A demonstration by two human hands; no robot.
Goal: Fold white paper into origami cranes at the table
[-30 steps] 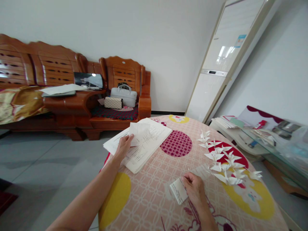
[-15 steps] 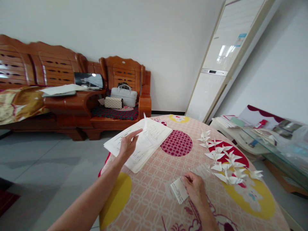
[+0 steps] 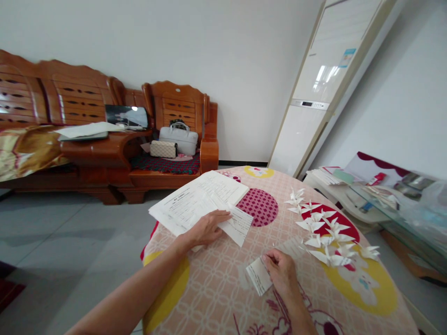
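Note:
My left hand is over the near right edge of a stack of printed sheets. Its fingers are closed on a smaller printed piece of paper, which sticks out to the right past the stack onto the cloth. With thumb and fingers pinched together, my right hand grips the right corner of a small folded paper low over the tablecloth. Several white folded paper cranes stand grouped on the right side of the table.
A patterned pink cloth covers the round table. Behind on the left is a wooden sofa with bags. A tall white air conditioner stands at the back. Right of the table is a glass-topped stand with clutter.
My left hand has come down and to the right; the paper it held raised above the stack now lies low, pointing right. My right hand has stayed in place.

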